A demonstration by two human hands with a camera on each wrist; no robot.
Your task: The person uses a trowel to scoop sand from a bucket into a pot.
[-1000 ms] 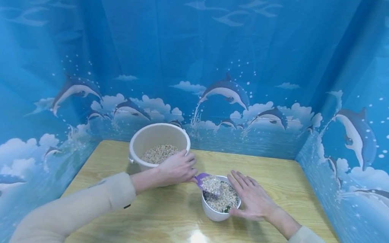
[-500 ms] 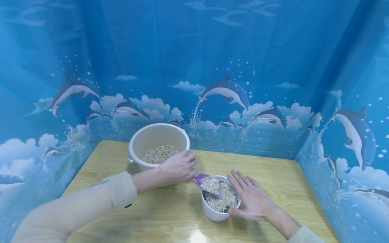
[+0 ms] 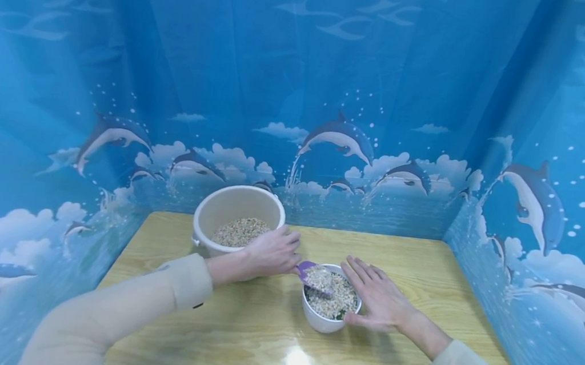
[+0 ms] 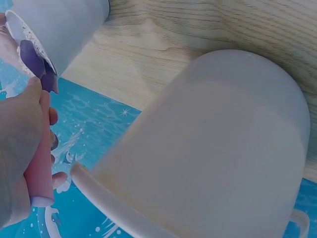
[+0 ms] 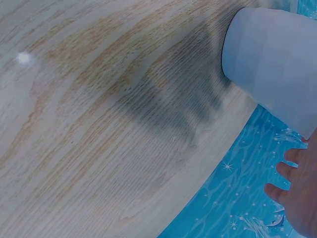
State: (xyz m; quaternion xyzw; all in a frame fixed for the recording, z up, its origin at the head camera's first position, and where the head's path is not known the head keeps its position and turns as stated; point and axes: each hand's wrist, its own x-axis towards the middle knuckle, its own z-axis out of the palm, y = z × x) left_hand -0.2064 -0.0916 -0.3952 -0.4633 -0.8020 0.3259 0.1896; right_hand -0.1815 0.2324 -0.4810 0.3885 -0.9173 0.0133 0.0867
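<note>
My left hand (image 3: 272,252) grips the pink handle of a small purple trowel (image 4: 40,163), its fingers wrapped round it in the left wrist view. Pale granular mix lies on the trowel's blade, which overlaps the left rim of a white pot (image 3: 322,324). Inside the pot, the same kind of grains (image 3: 336,301) cover most of the surface, with dark green bits showing near the edge. My right hand (image 3: 380,299) is at the pot's right side, its fingers extended along the rim. In the right wrist view its fingertips appear just below the pot (image 5: 272,59).
A larger off-white bucket (image 3: 208,217), part full of grainy mix (image 3: 239,231), stands at the back left behind my left hand. Both rest on a wood-grain table (image 3: 239,339). Blue dolphin-print curtains (image 3: 299,91) enclose the back and sides.
My left hand and sleeve have shifted slightly to the right, while the loaded trowel blade stays over the pot. My right hand and the pot have hardly moved.
</note>
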